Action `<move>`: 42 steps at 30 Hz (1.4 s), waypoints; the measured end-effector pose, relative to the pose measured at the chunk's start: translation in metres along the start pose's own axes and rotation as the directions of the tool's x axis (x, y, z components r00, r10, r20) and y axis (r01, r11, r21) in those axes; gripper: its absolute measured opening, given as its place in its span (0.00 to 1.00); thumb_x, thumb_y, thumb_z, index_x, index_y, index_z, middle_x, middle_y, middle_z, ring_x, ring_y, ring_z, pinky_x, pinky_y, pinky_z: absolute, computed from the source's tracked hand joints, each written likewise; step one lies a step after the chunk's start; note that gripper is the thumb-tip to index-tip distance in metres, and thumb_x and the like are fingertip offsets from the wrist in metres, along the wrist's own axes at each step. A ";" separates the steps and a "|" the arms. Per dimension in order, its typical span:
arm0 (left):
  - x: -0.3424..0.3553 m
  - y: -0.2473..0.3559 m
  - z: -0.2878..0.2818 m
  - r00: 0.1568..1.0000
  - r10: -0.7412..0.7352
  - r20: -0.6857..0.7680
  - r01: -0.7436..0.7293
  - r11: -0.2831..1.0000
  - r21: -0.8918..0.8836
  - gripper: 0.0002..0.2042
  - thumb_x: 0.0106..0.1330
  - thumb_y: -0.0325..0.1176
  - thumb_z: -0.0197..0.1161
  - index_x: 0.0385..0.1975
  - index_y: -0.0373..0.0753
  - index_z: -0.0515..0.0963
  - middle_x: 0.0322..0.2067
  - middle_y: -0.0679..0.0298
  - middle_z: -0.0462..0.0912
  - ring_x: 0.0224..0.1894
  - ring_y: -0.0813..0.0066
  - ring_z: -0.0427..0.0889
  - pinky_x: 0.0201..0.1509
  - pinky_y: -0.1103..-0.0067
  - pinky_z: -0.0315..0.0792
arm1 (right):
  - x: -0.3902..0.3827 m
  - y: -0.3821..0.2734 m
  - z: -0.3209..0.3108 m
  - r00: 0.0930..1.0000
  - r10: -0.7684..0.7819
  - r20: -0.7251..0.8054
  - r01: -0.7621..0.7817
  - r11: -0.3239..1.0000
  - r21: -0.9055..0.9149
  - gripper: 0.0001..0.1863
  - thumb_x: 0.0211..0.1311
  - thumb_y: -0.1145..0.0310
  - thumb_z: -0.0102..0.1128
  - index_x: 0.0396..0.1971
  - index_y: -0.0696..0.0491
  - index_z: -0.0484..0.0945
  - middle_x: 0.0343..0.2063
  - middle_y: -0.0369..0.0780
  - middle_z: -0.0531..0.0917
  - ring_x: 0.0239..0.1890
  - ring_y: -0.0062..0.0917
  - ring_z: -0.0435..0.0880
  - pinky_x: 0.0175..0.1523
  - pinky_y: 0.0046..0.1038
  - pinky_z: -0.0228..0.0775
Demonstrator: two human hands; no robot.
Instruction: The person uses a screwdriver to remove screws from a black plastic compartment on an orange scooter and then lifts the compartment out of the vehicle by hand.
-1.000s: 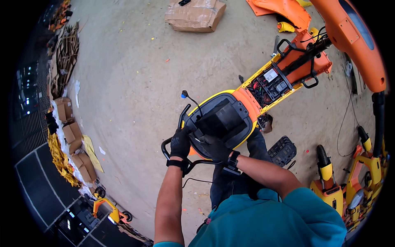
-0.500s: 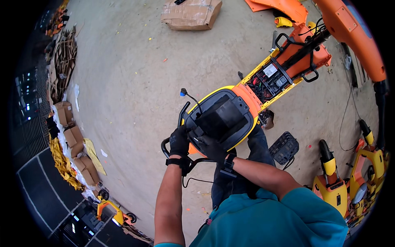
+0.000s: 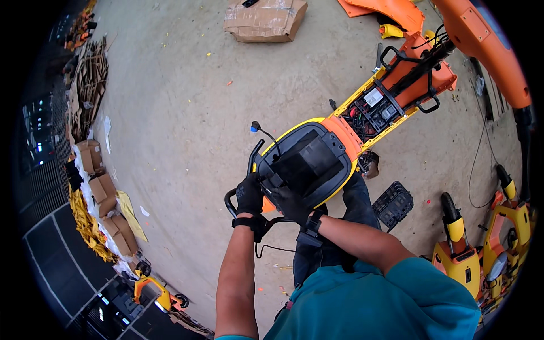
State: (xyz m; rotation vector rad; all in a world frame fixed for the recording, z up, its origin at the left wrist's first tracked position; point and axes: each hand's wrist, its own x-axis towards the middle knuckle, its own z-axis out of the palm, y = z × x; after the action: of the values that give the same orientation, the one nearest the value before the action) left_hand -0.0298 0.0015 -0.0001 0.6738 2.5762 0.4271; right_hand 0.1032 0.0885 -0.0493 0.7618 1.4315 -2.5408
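An orange and yellow electric scooter [image 3: 341,131] stands before me, its dark tub-like seat compartment [image 3: 335,180] facing up. My left hand [image 3: 249,195], in a black glove, is closed at the compartment's near left edge, beside the curved black grab rail [image 3: 253,156]. Close to its right, my right hand [image 3: 290,205], also gloved, has its fingers bent in at the near rim. Black fingers blend into the dark plastic, so what they pinch is hidden. A black cable with a blue-ringed plug [image 3: 254,128] sticks out past the compartment's left side.
Wiring and modules [image 3: 374,110] lie exposed in the scooter's footwell. A black rack-like part [image 3: 392,205] rests on the floor to the right, near more yellow scooters [image 3: 457,266]. A cardboard box [image 3: 266,21] sits at the far side; open cartons [image 3: 105,190] line the left.
Both hands stay at the compartment's near edge with only slight shifts. The whole view has drifted a little; nothing has visibly been taken up or let go.
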 end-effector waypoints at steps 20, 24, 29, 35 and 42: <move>-0.012 0.021 0.002 0.997 -0.025 -0.069 0.021 0.998 -0.060 0.07 0.58 0.24 0.56 0.35 0.35 0.77 0.28 0.47 0.80 0.35 0.47 0.80 0.36 0.64 0.74 | 0.135 -0.113 -0.077 0.505 0.208 0.838 0.672 0.514 -0.533 0.14 0.57 0.62 0.51 0.34 0.55 0.82 0.30 0.45 0.84 0.34 0.36 0.83 0.42 0.35 0.72; -0.011 0.029 0.002 0.990 -0.134 -0.034 0.132 0.990 -0.054 0.05 0.59 0.24 0.56 0.34 0.33 0.76 0.29 0.46 0.81 0.35 0.46 0.80 0.36 0.61 0.73 | 0.195 -0.135 -0.039 0.444 0.677 0.587 0.627 0.234 -0.743 0.14 0.52 0.58 0.59 0.31 0.52 0.85 0.24 0.40 0.85 0.27 0.30 0.82 0.34 0.33 0.71; -0.012 0.031 0.003 0.977 -0.208 -0.051 0.204 0.976 -0.071 0.05 0.60 0.26 0.55 0.34 0.33 0.76 0.29 0.45 0.81 0.35 0.45 0.80 0.36 0.61 0.73 | 0.219 -0.136 -0.019 0.514 0.700 0.496 0.558 0.166 -0.813 0.18 0.41 0.55 0.74 0.29 0.52 0.85 0.28 0.40 0.86 0.30 0.31 0.83 0.36 0.34 0.73; -0.010 0.040 0.007 0.954 -0.300 0.007 0.299 0.953 0.043 0.08 0.63 0.31 0.55 0.35 0.33 0.77 0.31 0.45 0.81 0.37 0.44 0.80 0.35 0.61 0.71 | 0.239 -0.135 0.036 0.722 0.617 0.313 0.494 -0.143 -0.858 0.19 0.33 0.63 0.78 0.31 0.49 0.87 0.31 0.37 0.86 0.34 0.30 0.84 0.36 0.33 0.78; -0.013 0.024 0.012 0.904 -0.426 0.027 0.426 0.904 -0.014 0.11 0.64 0.35 0.55 0.36 0.33 0.79 0.29 0.47 0.82 0.36 0.49 0.82 0.37 0.64 0.72 | 0.228 -0.163 0.021 0.599 0.606 0.523 0.592 0.104 -0.799 0.17 0.36 0.60 0.74 0.30 0.50 0.86 0.30 0.39 0.86 0.33 0.32 0.84 0.34 0.36 0.76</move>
State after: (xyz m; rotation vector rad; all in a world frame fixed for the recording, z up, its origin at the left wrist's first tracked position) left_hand -0.0042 0.0169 0.0036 0.0920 2.5933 0.2941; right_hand -0.1582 0.1897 -0.0257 -0.6675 2.0370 -0.7365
